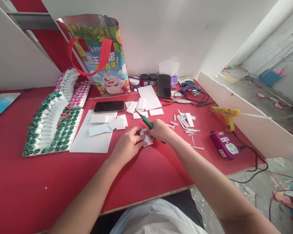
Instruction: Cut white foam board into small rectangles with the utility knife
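Right of green-studded model [65,131]: gripping white piece [148,140] with left fingers [136,139], green-handled tool [147,122] with right fingers [156,125]; seemingly midway, with cut strips [182,121] farther right.

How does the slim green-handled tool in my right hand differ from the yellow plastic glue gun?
The slim green-handled tool is straight; the yellow plastic glue gun is pistol-shaped. The tool is in your right hand; neither hand touches the glue gun. Both are handheld tools.
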`<state>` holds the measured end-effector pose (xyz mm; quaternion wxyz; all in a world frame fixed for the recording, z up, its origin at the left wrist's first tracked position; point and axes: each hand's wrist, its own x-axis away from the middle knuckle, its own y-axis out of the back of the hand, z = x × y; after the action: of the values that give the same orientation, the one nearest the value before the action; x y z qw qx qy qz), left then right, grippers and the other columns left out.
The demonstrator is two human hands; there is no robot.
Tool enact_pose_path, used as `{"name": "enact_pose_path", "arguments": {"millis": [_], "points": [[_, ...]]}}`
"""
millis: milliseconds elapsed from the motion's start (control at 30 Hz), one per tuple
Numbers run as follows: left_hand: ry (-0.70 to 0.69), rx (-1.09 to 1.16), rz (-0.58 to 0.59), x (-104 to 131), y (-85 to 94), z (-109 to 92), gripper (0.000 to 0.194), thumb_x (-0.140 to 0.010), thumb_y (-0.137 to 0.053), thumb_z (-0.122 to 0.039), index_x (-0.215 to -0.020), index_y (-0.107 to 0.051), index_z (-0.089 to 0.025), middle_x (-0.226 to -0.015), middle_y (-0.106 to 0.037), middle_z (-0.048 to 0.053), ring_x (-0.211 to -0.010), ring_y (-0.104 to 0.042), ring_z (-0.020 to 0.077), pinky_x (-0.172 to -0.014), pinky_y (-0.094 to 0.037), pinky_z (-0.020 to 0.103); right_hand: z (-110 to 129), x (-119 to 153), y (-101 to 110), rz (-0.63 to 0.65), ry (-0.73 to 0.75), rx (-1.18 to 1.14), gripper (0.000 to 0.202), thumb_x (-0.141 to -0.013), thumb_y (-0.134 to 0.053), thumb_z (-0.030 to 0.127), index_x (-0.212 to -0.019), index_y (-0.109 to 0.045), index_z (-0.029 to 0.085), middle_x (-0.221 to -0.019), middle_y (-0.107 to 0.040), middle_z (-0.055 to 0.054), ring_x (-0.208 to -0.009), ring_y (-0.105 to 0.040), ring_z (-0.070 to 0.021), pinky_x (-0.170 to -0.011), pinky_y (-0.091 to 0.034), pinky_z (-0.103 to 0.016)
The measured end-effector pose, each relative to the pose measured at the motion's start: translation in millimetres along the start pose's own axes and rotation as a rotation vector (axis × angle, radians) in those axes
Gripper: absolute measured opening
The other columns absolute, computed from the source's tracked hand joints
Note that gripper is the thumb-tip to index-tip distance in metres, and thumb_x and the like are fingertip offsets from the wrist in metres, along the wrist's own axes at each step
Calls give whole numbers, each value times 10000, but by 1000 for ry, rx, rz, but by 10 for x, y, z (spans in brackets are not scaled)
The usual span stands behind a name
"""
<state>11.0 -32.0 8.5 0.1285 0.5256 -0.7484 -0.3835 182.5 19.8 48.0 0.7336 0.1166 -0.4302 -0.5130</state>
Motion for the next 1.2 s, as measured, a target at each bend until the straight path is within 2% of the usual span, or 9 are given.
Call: {"name": "enact_pose_path", "arguments": {"millis": [267,400,500,667,767,867,967,1067,1200], "points": [[-158,-186,-8,4,-60,49,156,-934,-631,-207,-965,-779,-171,-1186,-665,130,-1076,-633,277,-932,-562,432,-42,9,-23,-141,4,33,310,-705,-804,301,-786,-519,211,-554,-586,7,-528,-555,-156,-478,-351,-241],[-179,-203,-27,36,-64,32,167,-937,-639,-250,-1012,-767,-171,-1201,-653,141,-1096,-627,283,-943,-564,449,-158,33,-18,-95,69,-90,274,-747,-718,265,-785,-450,227,-490,-571,33,-445,-523,-134,-448,-353,-235],[-176,-180,-24,67,-70,37,251,-856,-755,-327,-1060,-754,-181,-1266,-628,151,-1153,-607,304,-977,-560,468,-307,122,-3,-176,85,-260,195,-780,-628,244,-732,-439,232,-443,-512,59,-390,-470,-116,-420,-331,-232],[-202,-152,-85,75,-90,58,205,-876,-725,-242,-1072,-748,-188,-1255,-634,143,-1132,-593,291,-933,-579,459,-460,287,-24,-21,115,-504,210,-777,-594,255,-610,-474,213,-405,-438,60,-360,-376,-87,-392,-284,-226],[-213,-150,-122,66,-121,30,166,-895,-691,-247,-1041,-751,-197,-1200,-640,135,-1079,-584,278,-889,-584,447,-445,313,-50,17,114,-547,149,-781,-595,257,-686,-487,218,-421,-431,75,-374,-377,-97,-392,-279,-227],[-198,-180,-171,51,-185,-25,178,-921,-651,-284,-1030,-750,-185,-1164,-633,145,-1056,-570,278,-879,-578,445,-408,340,-11,-29,85,-468,132,-808,-604,260,-852,-483,231,-480,-467,90,-425,-424,-118,-419,-317,-225],[-167,-270,-238,24,-265,-70,232,-942,-610,-318,-1048,-745,-162,-1146,-623,163,-1040,-552,293,-873,-565,463,-384,435,113,-52,79,-226,76,-881,-534,263,-855,-471,231,-533,-507,65,-441,-461,-122,-445,-311,-231],[-142,-330,-261,-8,-320,-81,289,-956,-580,-360,-1056,-742,-143,-1127,-618,178,-1034,-539,307,-860,-553,476,-369,572,244,-56,182,32,116,-943,-461,235,-837,-505,212,-641,-592,10,-486,-518,-123,-503,-312,-243],[-129,-331,-258,-28,-331,-69,281,-955,-574,-375,-1036,-743,-166,-1131,-619,162,-1022,-538,300,-857,-538,469,-330,701,300,-85,264,285,203,-956,-430,167,-1082,-586,198,-775,-649,-36,-600,-547,-160,-549,-292,-257]]}}
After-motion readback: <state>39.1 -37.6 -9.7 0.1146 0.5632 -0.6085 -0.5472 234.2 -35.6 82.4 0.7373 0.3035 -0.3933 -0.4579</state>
